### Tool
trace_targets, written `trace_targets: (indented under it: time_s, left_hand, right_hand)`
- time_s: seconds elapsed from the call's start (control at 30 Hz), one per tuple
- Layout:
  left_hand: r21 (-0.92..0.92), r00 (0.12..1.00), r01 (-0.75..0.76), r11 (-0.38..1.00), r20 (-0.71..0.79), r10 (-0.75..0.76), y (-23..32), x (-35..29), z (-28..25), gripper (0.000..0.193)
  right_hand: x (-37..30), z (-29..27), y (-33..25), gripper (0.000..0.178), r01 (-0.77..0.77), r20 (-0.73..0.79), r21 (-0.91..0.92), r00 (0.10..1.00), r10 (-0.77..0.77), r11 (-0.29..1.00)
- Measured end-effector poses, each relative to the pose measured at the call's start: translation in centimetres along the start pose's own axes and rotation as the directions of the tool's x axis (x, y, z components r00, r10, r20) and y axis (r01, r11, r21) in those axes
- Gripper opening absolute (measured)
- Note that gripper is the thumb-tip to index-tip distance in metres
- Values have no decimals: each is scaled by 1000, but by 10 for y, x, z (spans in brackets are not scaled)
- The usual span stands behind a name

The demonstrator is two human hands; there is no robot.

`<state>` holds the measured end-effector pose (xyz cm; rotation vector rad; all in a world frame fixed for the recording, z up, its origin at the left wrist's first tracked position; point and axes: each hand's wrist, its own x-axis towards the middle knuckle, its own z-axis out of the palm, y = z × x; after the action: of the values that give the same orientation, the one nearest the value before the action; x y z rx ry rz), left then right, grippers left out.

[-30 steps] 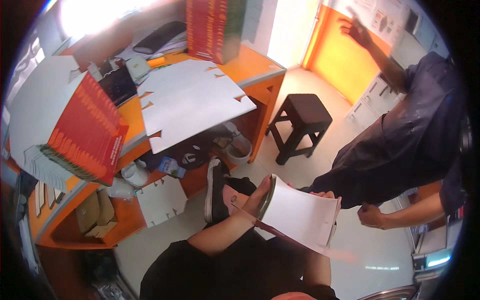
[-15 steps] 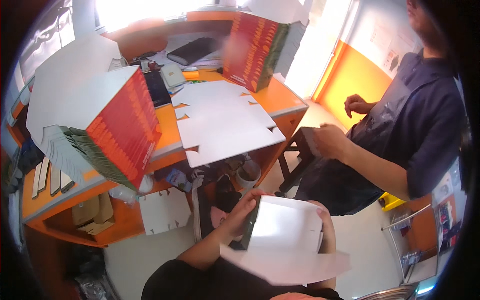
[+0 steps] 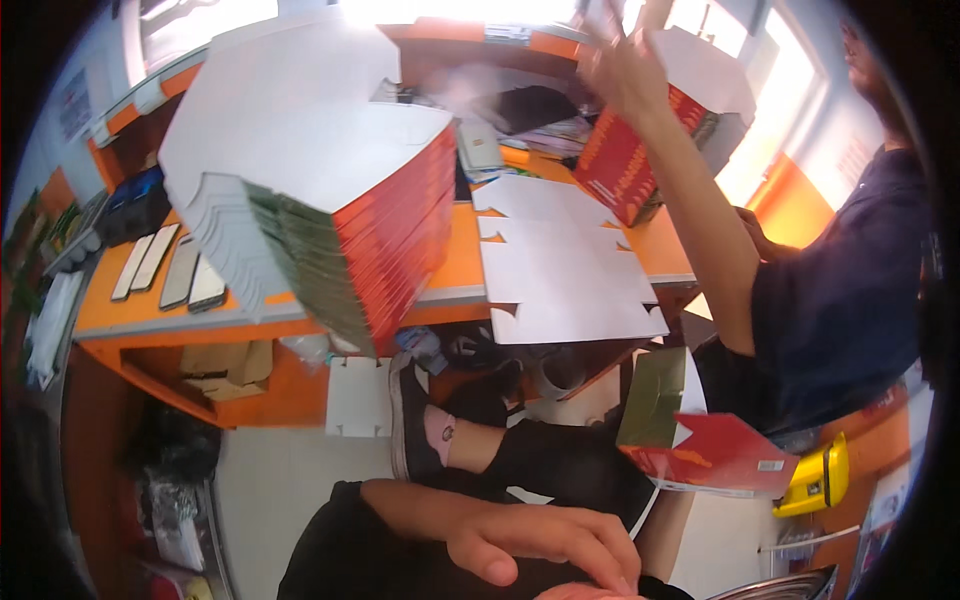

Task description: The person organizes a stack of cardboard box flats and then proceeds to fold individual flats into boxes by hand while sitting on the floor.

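Observation:
My left hand (image 3: pixel 550 545) lies low in front of me, palm down, thumb apart from the loosely curved fingers, with nothing in it. To its right, my right forearm (image 3: pixel 668 525) runs up to a partly folded carton (image 3: pixel 655 415), red and green outside and white inside. The carton is held off to my right, one red flap (image 3: pixel 725 455) hanging open. My right hand's fingers are hidden behind it. Ahead on the orange table (image 3: pixel 130 310) lies a flat white carton blank (image 3: pixel 570 265) with notched edges.
A tall stack of red and green carton blanks (image 3: pixel 395 235) stands at left, overhanging the table edge; a second stack (image 3: pixel 635 165) is at back right. A co-worker's raised hand (image 3: pixel 625 75) is over it. Phone-like slabs (image 3: pixel 180 270) lie left. A yellow object (image 3: pixel 815 475) is right.
The carton has gone from between both hands to my right, and my left hand has let go. The co-worker's arm has risen over the right stack. My view has turned left.

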<state>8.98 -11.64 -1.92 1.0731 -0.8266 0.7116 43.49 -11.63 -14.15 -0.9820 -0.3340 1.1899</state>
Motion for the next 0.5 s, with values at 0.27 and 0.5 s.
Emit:
trace_targets:
  time_s: [0.27,0.5]
  left_hand:
    - [148,974,-217,965,-31,224,-35,-7,5,54]
    - [32,996,-91,995,23,90,-46,-11,-14,54]
  right_hand:
    - [-13,-16,36,46,-207,54,28,977,206,978]
    - [-71,26,48,42,-375,105,63,924,368,925]
